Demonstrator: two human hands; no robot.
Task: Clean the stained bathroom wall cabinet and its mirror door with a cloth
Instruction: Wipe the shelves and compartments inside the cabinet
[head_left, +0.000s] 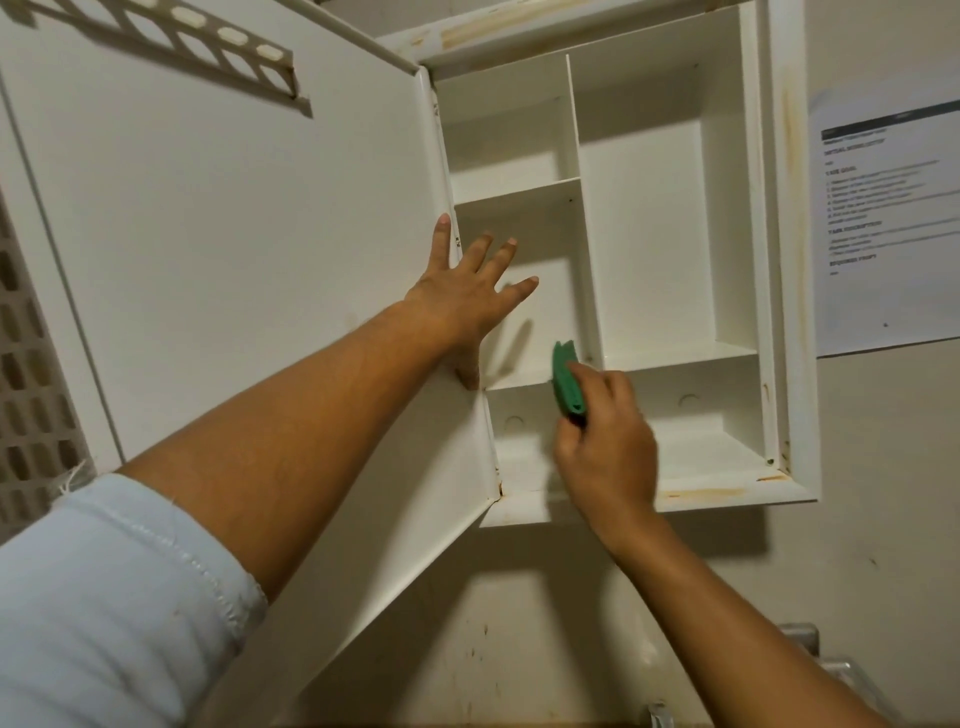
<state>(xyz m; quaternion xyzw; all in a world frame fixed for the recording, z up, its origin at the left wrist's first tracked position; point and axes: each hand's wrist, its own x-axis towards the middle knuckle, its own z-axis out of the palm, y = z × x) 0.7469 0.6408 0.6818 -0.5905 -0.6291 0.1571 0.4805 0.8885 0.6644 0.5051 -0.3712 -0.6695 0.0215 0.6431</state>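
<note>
The white wall cabinet (779, 260) hangs open above me, its shelves bare and its frame streaked with rusty stains. Its door (234, 234) swings out to the left, showing the white inner side. My left hand (467, 291) lies flat with straight, spread fingers against the door's hinge edge, its fingers reaching over the middle left compartment. My right hand (605, 441) grips a folded green cloth (567, 384) at the front edge of the shelf above the bottom compartment.
A printed paper sheet (888, 218) is stuck on the wall right of the cabinet. A perforated plastic rack (228, 41) sits on the door's upper part. A latticed panel (26, 364) is at the far left. Metal fittings (810, 644) show low on the wall.
</note>
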